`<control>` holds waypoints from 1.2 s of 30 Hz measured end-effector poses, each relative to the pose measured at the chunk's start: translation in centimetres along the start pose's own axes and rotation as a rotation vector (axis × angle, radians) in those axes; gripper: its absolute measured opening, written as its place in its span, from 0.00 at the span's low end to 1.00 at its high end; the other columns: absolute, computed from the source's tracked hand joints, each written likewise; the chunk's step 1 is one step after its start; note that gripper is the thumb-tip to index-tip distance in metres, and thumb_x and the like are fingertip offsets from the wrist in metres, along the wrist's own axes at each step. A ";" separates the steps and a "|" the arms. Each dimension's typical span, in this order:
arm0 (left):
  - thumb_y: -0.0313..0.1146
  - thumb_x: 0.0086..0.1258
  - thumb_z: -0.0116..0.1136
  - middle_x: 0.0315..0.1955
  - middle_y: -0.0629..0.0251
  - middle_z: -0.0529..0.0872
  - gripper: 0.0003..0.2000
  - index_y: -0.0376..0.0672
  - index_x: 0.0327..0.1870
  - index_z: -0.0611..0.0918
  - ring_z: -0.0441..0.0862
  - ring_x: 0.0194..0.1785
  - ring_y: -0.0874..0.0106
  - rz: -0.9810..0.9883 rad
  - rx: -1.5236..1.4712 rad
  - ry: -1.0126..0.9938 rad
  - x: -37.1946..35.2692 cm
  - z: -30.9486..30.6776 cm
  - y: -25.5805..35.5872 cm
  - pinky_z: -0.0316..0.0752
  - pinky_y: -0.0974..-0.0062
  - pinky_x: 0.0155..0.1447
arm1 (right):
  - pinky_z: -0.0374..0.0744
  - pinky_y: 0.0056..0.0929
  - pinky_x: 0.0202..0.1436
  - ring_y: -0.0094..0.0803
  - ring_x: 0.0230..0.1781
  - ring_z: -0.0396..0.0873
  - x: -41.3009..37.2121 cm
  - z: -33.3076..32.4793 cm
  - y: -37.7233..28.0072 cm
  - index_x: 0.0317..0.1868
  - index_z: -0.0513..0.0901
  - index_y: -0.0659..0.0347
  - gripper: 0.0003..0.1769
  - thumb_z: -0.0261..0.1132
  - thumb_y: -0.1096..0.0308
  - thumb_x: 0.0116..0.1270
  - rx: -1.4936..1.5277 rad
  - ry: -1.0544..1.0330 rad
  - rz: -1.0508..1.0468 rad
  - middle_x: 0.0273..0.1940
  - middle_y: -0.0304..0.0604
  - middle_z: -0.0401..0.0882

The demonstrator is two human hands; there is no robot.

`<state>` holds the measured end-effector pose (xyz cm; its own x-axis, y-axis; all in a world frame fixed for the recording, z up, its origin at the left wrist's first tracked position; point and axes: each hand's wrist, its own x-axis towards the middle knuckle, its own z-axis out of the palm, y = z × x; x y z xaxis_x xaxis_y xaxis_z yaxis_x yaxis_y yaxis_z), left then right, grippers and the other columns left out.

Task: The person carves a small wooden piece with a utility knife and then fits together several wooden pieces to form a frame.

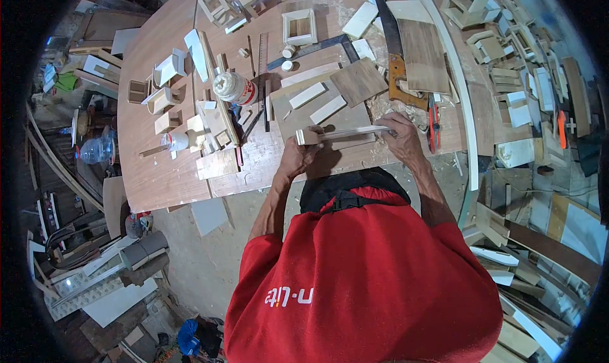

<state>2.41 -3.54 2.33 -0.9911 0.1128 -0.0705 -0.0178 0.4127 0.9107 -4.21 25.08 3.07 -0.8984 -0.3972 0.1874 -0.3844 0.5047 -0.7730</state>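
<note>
Close to the front edge of the table, my left hand (297, 158) is closed around a small wooden block (308, 136). A thin pale strip (353, 132) runs from this block across to my right hand (399, 136), whose fingers pinch its far end. Whether strip and block are joined cannot be seen. Beyond my hands, two short pale wood pieces (328, 110) lie on a flat board (285, 118). A brown wood panel (359, 82) rests by them. Wood shavings (379, 109) are scattered near my right hand.
A handsaw (406, 87) and red-handled pliers (434, 125) lie to the right, beside a long pale strip (466, 103). On the left stand an open glue jar (236, 88) and small wooden boxes (170, 68). A metal square (317, 49) lies farther back.
</note>
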 end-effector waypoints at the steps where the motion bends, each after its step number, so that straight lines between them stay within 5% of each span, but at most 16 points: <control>1: 0.24 0.63 0.63 0.38 0.58 0.88 0.15 0.37 0.51 0.80 0.85 0.44 0.68 -0.027 -0.049 -0.003 0.0 0.2 -0.5 0.79 0.70 0.50 | 0.74 0.38 0.55 0.41 0.46 0.77 0.1 -0.1 -0.1 0.40 0.85 0.61 0.12 0.66 0.78 0.53 -0.008 -0.019 0.002 0.39 0.43 0.81; 17: 0.27 0.61 0.63 0.40 0.54 0.84 0.16 0.41 0.50 0.78 0.83 0.44 0.54 0.060 0.206 0.022 0.0 0.3 0.5 0.78 0.64 0.49 | 0.76 0.37 0.53 0.41 0.45 0.76 1.0 -1.2 1.4 0.49 0.85 0.57 0.17 0.67 0.73 0.56 -0.118 -0.250 -0.012 0.39 0.43 0.78; 20: 0.27 0.61 0.64 0.43 0.56 0.82 0.15 0.42 0.49 0.78 0.82 0.46 0.54 0.161 0.245 0.099 0.2 0.5 0.1 0.77 0.64 0.49 | 0.75 0.37 0.53 0.41 0.46 0.76 0.9 -1.2 1.8 0.51 0.84 0.57 0.18 0.67 0.72 0.58 -0.123 -0.273 -0.025 0.40 0.43 0.77; 36: 0.25 0.60 0.64 0.40 0.56 0.84 0.15 0.41 0.49 0.79 0.83 0.44 0.57 0.067 0.144 0.115 -0.1 0.7 0.3 0.79 0.66 0.50 | 0.74 0.36 0.47 0.40 0.40 0.78 1.6 -1.3 2.2 0.52 0.84 0.58 0.18 0.66 0.75 0.58 0.035 -0.312 -0.065 0.38 0.45 0.77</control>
<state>2.61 -2.78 2.36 -0.9981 0.0439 0.0426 0.0594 0.5335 0.8437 -6.75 26.56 2.46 -0.7619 -0.6460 0.0462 -0.4260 0.4461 -0.7871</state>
